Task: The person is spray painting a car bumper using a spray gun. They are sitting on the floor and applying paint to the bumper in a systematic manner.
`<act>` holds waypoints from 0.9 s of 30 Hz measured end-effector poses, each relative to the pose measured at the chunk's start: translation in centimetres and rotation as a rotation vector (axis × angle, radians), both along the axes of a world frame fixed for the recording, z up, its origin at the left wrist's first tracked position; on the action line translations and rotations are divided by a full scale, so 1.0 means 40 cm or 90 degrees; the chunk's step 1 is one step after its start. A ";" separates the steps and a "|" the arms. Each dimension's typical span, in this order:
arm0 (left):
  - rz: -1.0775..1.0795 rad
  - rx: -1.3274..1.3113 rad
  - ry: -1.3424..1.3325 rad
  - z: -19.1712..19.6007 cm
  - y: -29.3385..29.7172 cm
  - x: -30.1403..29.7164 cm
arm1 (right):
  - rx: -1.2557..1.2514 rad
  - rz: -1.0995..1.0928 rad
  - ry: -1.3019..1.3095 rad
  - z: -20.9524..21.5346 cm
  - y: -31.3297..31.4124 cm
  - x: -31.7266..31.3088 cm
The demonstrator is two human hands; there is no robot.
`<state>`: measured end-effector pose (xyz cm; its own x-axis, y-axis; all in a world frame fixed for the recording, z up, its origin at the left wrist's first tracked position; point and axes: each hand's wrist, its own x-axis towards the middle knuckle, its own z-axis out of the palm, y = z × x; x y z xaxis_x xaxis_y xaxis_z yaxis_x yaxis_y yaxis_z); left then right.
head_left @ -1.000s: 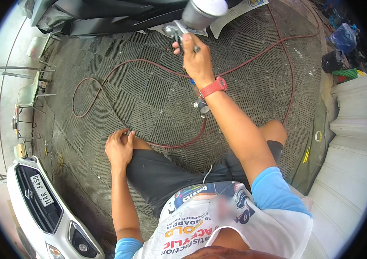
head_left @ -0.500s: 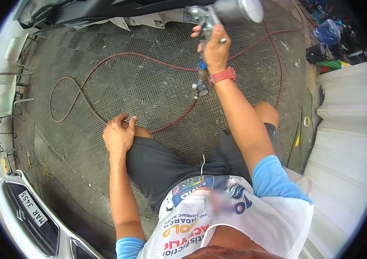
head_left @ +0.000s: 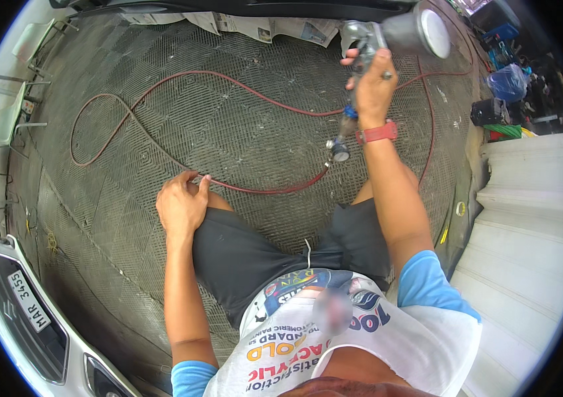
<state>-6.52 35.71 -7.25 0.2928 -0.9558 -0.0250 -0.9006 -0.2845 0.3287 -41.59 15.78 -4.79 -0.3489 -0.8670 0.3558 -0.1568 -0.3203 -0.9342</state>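
Spray gun (head_left: pixel 387 36) up at the top of the head view — shiny metal body, dark cup with a pale round lid tilted off to the right, small gauge (head_left: pixel 337 151) hanging below on the air fitting. Held well above the grated floor (head_left: pixel 162 119), just in front of newspaper (head_left: pixel 275 26) taped along the edge of a dark panel. Red hose (head_left: pixel 228 86) running from the gauge, looping across the floor to the left and back.

Right hand (head_left: pixel 373 89) wrapped tight around the gun's grip, fingers curled shut, red watch (head_left: pixel 376 133) on the wrist. Left hand (head_left: pixel 181 205) resting on the left knee, fingers loosely bent, gripping nothing — fingertips near the hose, touching or not, can't tell. White car front (head_left: pixel 23 311) in the lower left corner.
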 end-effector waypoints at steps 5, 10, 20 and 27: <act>0.005 0.013 0.002 -0.009 -0.015 -0.007 | -0.014 0.131 0.015 0.018 -0.008 0.209; 0.021 0.044 0.017 0.001 -0.021 -0.004 | -0.002 0.203 -0.015 0.056 -0.021 0.341; 0.044 0.014 0.041 -0.015 0.004 0.046 | -0.005 0.062 -0.035 0.009 0.046 0.263; 0.032 0.036 0.057 -0.019 -0.010 0.045 | 0.008 0.174 -0.017 -0.029 0.036 0.420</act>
